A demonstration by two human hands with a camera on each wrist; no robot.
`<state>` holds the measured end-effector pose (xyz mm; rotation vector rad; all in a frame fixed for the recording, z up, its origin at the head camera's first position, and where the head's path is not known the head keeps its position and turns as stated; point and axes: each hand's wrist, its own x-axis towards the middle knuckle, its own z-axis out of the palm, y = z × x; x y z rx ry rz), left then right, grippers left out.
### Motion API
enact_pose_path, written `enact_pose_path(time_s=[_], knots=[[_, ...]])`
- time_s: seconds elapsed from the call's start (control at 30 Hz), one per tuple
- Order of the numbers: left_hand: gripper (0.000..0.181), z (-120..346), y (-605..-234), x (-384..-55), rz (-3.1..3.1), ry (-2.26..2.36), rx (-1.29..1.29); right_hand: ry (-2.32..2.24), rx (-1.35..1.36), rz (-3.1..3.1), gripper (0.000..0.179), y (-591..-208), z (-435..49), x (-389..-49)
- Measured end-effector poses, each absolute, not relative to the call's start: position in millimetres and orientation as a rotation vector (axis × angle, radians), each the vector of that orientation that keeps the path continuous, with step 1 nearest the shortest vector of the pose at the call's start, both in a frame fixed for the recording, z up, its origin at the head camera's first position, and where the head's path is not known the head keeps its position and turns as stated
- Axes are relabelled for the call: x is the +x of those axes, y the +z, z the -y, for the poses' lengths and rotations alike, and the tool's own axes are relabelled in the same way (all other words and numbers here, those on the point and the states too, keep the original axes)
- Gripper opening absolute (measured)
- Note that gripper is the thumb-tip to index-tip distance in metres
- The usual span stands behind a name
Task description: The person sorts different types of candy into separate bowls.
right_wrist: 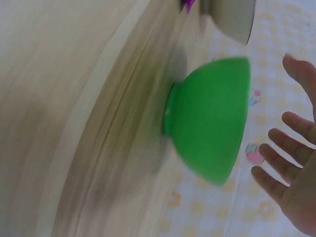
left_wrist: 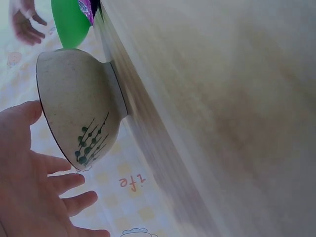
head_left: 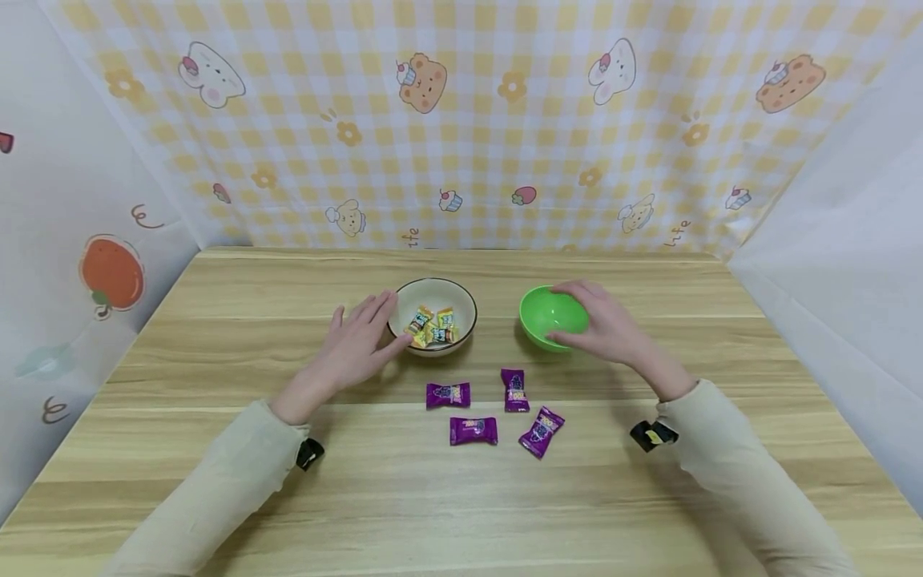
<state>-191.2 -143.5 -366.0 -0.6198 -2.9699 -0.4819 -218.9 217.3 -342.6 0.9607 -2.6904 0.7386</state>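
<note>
A cream bowl (head_left: 435, 294) with a dark rim holds several yellow-wrapped candies (head_left: 436, 330). My left hand (head_left: 353, 344) is at its left side, fingers spread, the thumb tip right at the rim. Green dotted sprigs decorate the outside of the cream bowl (left_wrist: 81, 94) in the left wrist view. To its right stands a small green bowl (head_left: 546, 314), nothing inside it. Beside that bowl's right rim is my right hand (head_left: 606, 324), thumb and fingers apart. In the right wrist view the straight fingers (right_wrist: 284, 160) show a gap to the green bowl (right_wrist: 212, 118).
Several purple-wrapped candies lie in front of the bowls, among them one candy (head_left: 448, 395) near the cream bowl and another candy (head_left: 542, 433) at the right. The wooden table (head_left: 404, 513) ends at a yellow checked curtain (head_left: 476, 152) behind.
</note>
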Motion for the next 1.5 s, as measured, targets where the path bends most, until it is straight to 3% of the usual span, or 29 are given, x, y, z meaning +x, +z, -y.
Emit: enact_pose_path(time_s=[0.23,0.47,0.63,1.1,1.5], knots=[[0.049,140,-356,-185,2.574,-0.672,-0.696,0.561,0.889,2.816,0.087,-350,-236,-223],[0.024,128,-345,-167,2.507,-0.772,-1.164,0.504,0.820,2.905,0.093,-356,-244,-229],[0.029,118,-343,-154,2.748,-0.756,-1.243,0.507,0.815,2.924,0.091,-359,-246,-232],[0.041,100,-372,-151,2.981,-0.766,-0.923,0.517,0.823,2.945,0.089,-358,-244,-232],[0.042,84,-381,-155,2.985,-0.673,-0.999,0.534,0.804,2.966,0.090,-358,-244,-232]])
